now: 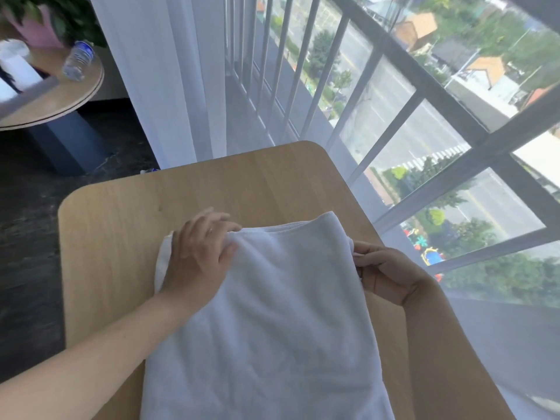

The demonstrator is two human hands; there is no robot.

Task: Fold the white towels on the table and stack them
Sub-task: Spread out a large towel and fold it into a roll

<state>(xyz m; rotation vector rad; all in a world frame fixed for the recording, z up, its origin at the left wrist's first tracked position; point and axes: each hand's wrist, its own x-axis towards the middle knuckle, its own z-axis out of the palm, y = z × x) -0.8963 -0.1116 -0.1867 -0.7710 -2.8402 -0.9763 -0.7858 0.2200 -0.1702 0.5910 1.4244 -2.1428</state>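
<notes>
A white towel (272,313) lies lengthwise on the light wooden table (127,225), running from the middle of the table down past the bottom of the view. Its far end is doubled over, with a second layer showing at the far edge. My left hand (197,256) lies on the towel's far left corner, fingers bent over the cloth and thumb on the top layer. My right hand (381,268) pinches the towel's right edge near the far corner.
A sheer white curtain (169,80) hangs behind the table, and a railed window (394,116) runs along its right side. At the far left stands a round wooden table (60,101) with a plastic water bottle (77,60) and a plant pot. Dark floor lies to the left.
</notes>
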